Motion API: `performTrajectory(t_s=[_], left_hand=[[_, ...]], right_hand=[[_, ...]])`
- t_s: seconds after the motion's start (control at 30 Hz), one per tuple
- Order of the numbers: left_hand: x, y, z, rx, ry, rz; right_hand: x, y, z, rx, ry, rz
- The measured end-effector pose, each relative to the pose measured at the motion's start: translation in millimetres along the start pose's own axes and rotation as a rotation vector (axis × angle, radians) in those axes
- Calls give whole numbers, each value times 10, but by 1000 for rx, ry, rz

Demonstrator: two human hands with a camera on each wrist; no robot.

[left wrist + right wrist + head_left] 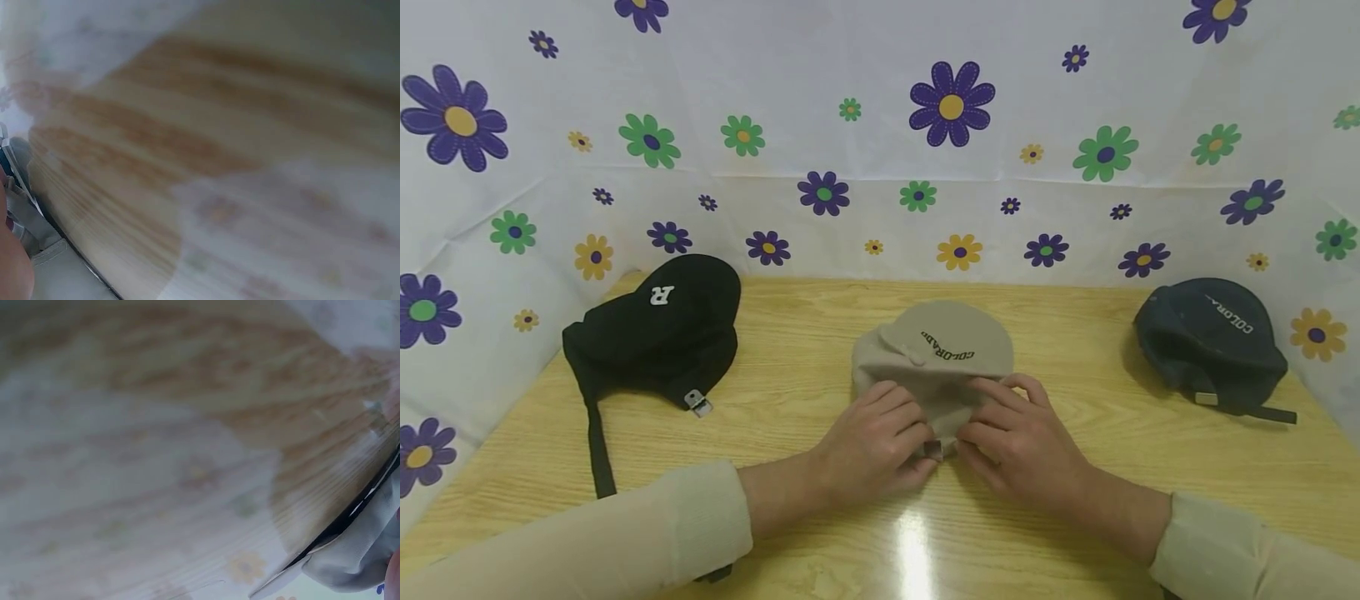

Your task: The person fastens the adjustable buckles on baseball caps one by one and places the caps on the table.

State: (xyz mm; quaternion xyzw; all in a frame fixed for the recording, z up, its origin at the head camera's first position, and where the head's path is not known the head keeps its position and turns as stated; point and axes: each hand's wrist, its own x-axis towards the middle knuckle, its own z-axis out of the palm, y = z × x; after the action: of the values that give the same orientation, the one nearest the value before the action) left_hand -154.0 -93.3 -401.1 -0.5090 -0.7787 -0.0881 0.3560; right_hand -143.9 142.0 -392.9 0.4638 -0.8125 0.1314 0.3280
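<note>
the beige cap [943, 379] lies on the wooden table [805, 333], in the middle between two other caps, and directly before the person. its rounded end points away from the person, toward the flowered cloth [880, 150], and its end with the metal buckle [933, 450] points back to the person. so the long axis, taken from buckle to rounded end, goes nearly straight away, leaning a little to the right. the dark lettering [946, 350] on it appears upside down from the person's side.

the left hand [880, 437] is grasping the near left edge of this cap, with bent fingers and the thumb beside the buckle. the right hand [1030, 433] is grasping the near right edge, its fingers bent also, and the fingertips of both hands come near each other at the buckle.

on the left, well apart, the black cap [677, 333] has its rounded end away and its long strap hanging toward the person. on the right, the dark blue cap [1213, 342] has its short strap pointing rightward. both wrist views are mostly blurred table and cloth, with only a piece of hand at the border.
</note>
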Motion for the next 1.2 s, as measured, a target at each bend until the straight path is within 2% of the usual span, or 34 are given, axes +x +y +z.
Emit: performTrajectory(t_s=[0.17,0.47,0.77,1.2], left_hand=[[-5,-3,7,5,-1,3],[-7,0,6,1,-2,11],[1,5,17,18,17,19],[-9,0,8,32,-6,7]], right_hand=[[4,-4,-5,-15,-8,8],[19,1,-23,35,-47,14],[-1,15,5,19,-22,-39],[-28,12,12,86,-76,19]])
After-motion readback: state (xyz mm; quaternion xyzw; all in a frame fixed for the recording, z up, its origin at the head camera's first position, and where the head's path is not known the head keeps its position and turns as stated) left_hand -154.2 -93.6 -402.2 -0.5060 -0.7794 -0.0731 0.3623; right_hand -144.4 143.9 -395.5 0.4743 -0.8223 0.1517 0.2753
